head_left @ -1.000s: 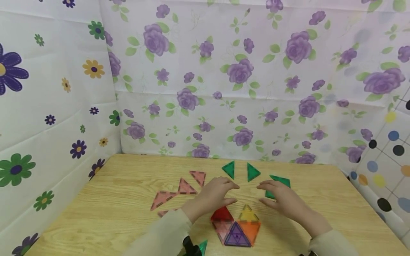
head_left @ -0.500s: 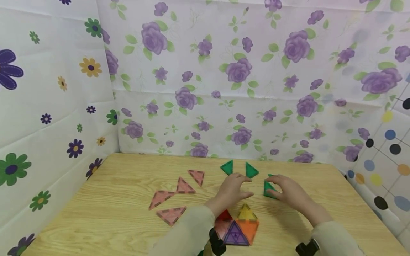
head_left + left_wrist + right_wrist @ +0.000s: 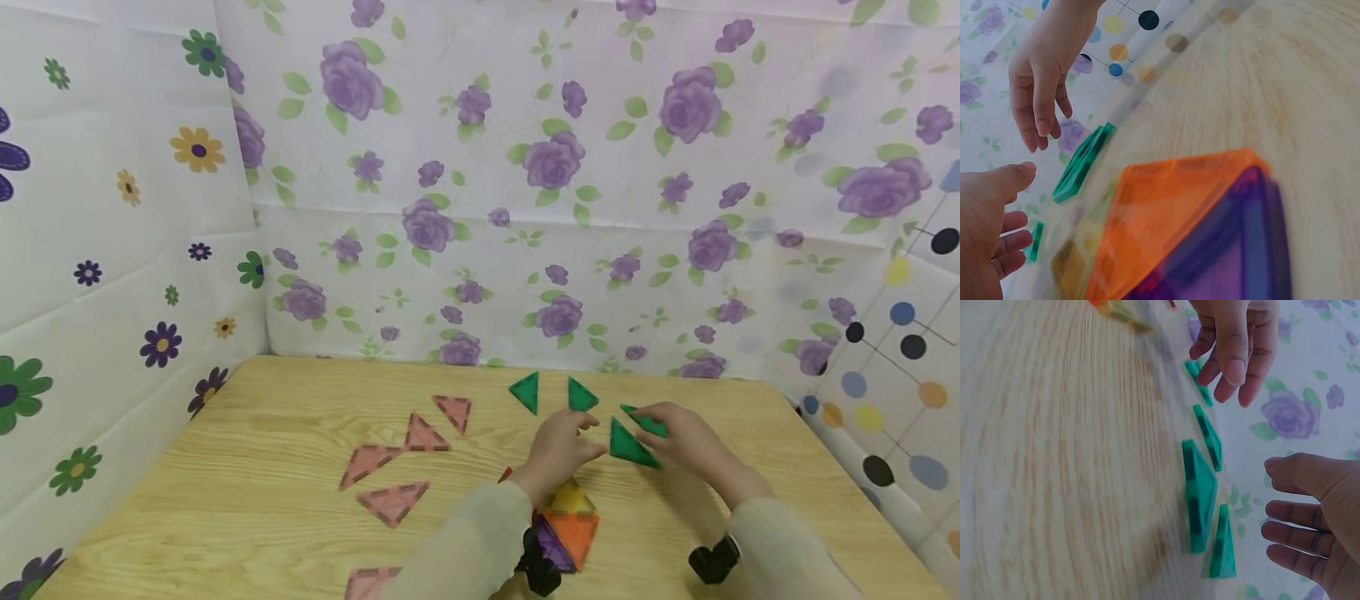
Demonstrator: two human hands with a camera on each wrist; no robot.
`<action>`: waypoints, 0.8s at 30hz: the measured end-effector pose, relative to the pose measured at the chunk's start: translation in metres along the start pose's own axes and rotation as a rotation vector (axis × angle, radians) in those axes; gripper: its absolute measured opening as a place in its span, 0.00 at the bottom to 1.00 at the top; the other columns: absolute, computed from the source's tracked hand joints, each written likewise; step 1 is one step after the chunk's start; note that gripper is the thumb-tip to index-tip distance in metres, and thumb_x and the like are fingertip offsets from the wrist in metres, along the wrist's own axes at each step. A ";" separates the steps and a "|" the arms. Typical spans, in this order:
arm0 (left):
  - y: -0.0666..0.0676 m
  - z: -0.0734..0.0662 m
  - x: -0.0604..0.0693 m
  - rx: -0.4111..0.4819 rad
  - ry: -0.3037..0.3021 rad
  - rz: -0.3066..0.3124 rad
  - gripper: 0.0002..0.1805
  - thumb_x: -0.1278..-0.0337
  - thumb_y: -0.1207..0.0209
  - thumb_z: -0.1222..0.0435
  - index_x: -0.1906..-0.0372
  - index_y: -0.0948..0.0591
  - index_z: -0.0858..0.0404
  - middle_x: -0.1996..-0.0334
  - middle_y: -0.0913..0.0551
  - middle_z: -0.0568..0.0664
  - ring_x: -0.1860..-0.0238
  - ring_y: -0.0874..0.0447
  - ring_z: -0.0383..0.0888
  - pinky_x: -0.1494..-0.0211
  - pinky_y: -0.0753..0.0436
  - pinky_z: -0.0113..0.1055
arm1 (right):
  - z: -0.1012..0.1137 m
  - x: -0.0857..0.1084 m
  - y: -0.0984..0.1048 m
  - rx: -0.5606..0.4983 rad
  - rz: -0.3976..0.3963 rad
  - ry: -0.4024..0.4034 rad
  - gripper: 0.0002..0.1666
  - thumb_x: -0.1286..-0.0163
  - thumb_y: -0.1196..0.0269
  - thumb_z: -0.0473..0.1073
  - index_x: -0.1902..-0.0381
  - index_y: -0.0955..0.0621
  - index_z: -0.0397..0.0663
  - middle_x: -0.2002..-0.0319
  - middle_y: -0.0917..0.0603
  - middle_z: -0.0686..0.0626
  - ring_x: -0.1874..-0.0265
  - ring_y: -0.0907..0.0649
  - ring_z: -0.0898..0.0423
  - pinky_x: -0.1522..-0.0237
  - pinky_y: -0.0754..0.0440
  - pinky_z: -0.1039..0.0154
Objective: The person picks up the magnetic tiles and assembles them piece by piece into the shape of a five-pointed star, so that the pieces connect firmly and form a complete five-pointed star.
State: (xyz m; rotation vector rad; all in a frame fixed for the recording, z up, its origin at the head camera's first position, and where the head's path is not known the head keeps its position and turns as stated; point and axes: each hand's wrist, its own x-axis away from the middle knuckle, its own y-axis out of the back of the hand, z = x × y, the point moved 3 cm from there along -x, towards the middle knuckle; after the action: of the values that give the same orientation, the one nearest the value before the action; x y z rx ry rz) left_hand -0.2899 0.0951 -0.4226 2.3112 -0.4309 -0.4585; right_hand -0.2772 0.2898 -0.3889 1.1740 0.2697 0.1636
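My right hand (image 3: 686, 442), fingers relaxed and slightly bent, hovers beside two green triangle tiles: a nearer tile (image 3: 630, 446) and a farther tile (image 3: 647, 422). In the right wrist view a gap shows between that hand (image 3: 1319, 515) and the green tiles (image 3: 1197, 500). My left hand (image 3: 562, 454), thumb and fingers apart with nothing between them, is left of the nearer tile, just in front of another green triangle (image 3: 582, 394). Under the left wrist lies a joined group of tiles: yellow triangle (image 3: 572, 500), orange triangle (image 3: 576, 533) and purple triangle (image 3: 551, 546); red is mostly hidden.
One more green triangle (image 3: 527, 392) lies at the back of the wooden table (image 3: 247, 492). Several pink triangles, such as the pink tile (image 3: 393, 502), are scattered on the left. A floral cloth wall (image 3: 495, 275) stands behind the table.
My left hand has moved right, across the joined tiles, toward my right hand. The right hand has shifted slightly, and more of the two green tiles near it shows.
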 end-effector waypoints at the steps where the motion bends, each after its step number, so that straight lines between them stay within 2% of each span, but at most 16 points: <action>1: -0.002 -0.001 -0.001 0.004 0.004 -0.004 0.21 0.43 0.35 0.55 0.44 0.19 0.55 0.49 0.17 0.49 0.52 0.20 0.43 0.55 0.20 0.29 | -0.003 -0.001 -0.001 0.001 0.005 -0.012 0.23 0.34 0.36 0.43 0.44 0.21 0.38 0.45 0.20 0.34 0.49 0.20 0.36 0.51 0.20 0.41; 5: -0.013 -0.003 -0.007 -0.041 -0.008 -0.028 0.21 0.45 0.34 0.54 0.47 0.18 0.55 0.50 0.17 0.47 0.50 0.20 0.43 0.51 0.20 0.30 | -0.018 -0.003 -0.005 0.002 0.032 -0.067 0.24 0.34 0.37 0.43 0.43 0.22 0.37 0.43 0.22 0.32 0.46 0.22 0.33 0.50 0.22 0.40; 11: -0.029 -0.004 -0.015 -0.167 -0.048 -0.053 0.22 0.46 0.34 0.51 0.47 0.18 0.54 0.50 0.16 0.44 0.47 0.20 0.43 0.43 0.22 0.32 | -0.040 -0.004 -0.007 -0.031 0.064 -0.153 0.25 0.32 0.39 0.41 0.39 0.25 0.38 0.42 0.25 0.29 0.45 0.24 0.32 0.50 0.21 0.40; 16: -0.034 -0.004 -0.019 -0.247 -0.094 -0.077 0.22 0.48 0.33 0.49 0.48 0.17 0.53 0.51 0.15 0.41 0.46 0.20 0.41 0.39 0.24 0.35 | -0.050 -0.009 -0.009 -0.043 0.075 -0.140 0.24 0.31 0.40 0.39 0.39 0.26 0.38 0.42 0.25 0.29 0.45 0.24 0.32 0.50 0.22 0.41; 19: -0.037 -0.005 -0.021 -0.293 -0.131 -0.071 0.21 0.47 0.34 0.49 0.48 0.17 0.51 0.50 0.15 0.40 0.47 0.20 0.41 0.38 0.25 0.35 | -0.055 -0.011 -0.011 -0.048 0.086 -0.132 0.24 0.31 0.40 0.37 0.39 0.26 0.38 0.41 0.25 0.29 0.45 0.23 0.31 0.50 0.21 0.41; 24: -0.042 -0.006 -0.021 -0.366 -0.164 -0.068 0.17 0.44 0.36 0.49 0.51 0.16 0.48 0.50 0.15 0.38 0.48 0.22 0.40 0.40 0.26 0.36 | -0.060 -0.012 -0.014 0.001 0.087 -0.087 0.22 0.33 0.40 0.35 0.41 0.24 0.37 0.40 0.26 0.29 0.43 0.25 0.31 0.47 0.24 0.39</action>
State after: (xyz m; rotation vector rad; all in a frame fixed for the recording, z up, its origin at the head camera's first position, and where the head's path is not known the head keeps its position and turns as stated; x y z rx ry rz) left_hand -0.2985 0.1363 -0.4439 1.9460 -0.3170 -0.7028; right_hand -0.3063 0.3340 -0.4219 1.1916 0.1423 0.1876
